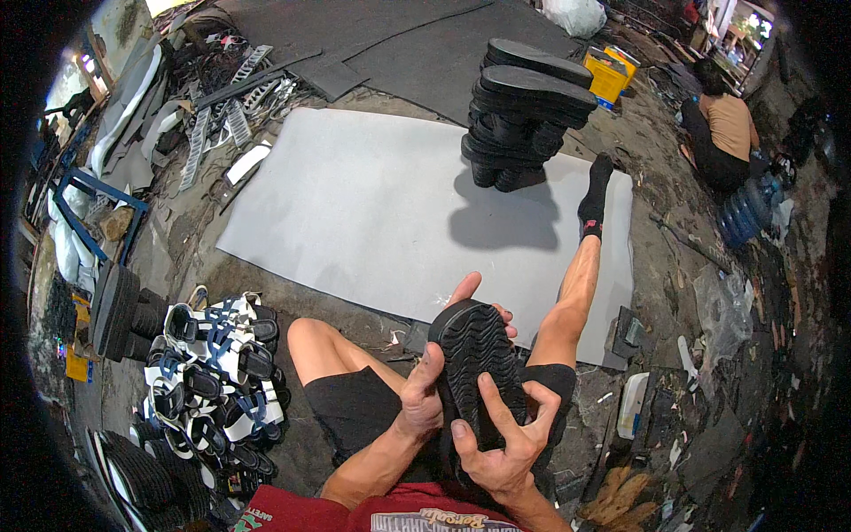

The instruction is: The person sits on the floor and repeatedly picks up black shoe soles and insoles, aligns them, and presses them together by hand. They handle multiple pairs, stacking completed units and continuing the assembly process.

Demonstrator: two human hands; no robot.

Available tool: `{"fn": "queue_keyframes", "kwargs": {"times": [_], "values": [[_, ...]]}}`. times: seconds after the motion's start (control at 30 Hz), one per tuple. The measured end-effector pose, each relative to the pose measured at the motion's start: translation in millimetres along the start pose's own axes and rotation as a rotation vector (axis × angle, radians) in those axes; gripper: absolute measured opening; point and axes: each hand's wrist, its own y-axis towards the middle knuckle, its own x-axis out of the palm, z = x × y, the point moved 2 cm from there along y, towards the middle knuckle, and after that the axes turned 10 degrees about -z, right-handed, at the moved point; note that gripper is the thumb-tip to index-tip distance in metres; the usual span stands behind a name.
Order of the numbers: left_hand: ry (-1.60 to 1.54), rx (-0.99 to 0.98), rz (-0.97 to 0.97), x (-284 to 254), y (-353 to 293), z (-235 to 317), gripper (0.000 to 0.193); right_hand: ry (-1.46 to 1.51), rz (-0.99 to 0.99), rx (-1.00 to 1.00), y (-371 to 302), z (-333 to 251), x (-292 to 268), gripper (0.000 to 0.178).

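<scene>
Over my lap, a black shoe sole with a wavy tread is held tread side up, its rounded end pointing away from me. My left hand grips its left edge, thumb along the side and fingers reaching behind to show past the far end. On the lower right, my right hand holds the near part, with index finger and thumb pressed on the tread. Whether straps are attached underneath is hidden. Beyond my hands lies a large pale sheet, and a tall stack of black soles stands on its far right part.
To my left sits a heap of white, blue and black sandals, with more black soles nearby. My stretched leg crosses the sheet's right side. Yellow containers stand behind the stack. Another person crouches at far right.
</scene>
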Motion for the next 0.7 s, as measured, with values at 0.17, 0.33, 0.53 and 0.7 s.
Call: {"fn": "queue_keyframes", "kwargs": {"times": [0.17, 0.33, 0.53, 0.7], "values": [[-0.004, -0.001, 0.008, -1, 1, 0, 0.103, -0.008, -0.024, -0.014, 3, 3, 0, 0.063], [-0.06, 0.005, -0.009, -8, 6, 0, 0.074, 0.046, -0.061, 0.025, 6, 2, -1, 0.064], [0.048, -0.034, 0.178, -12, 17, 5, 0.046, 0.092, -0.166, 0.07, 9, 8, 6, 0.07], [-0.011, 0.066, 0.199, -27, 18, 15, 0.042, 0.385, -0.305, 0.116, 6, 42, 3, 0.086]]}}
